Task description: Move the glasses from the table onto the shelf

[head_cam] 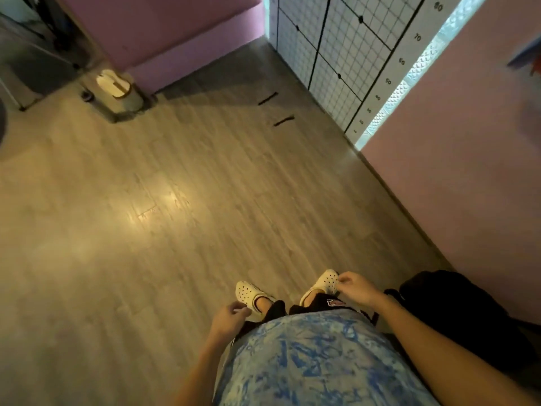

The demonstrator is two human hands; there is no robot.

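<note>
Your left hand (pixel 231 313) at 6 o'clock and right hand (pixel 352 287) at 5 o'clock hang loosely curled, holding nothing. No glasses, table or shelf is in view; only floor (pixel 175 200). Look up, find the table, then reach.
</note>
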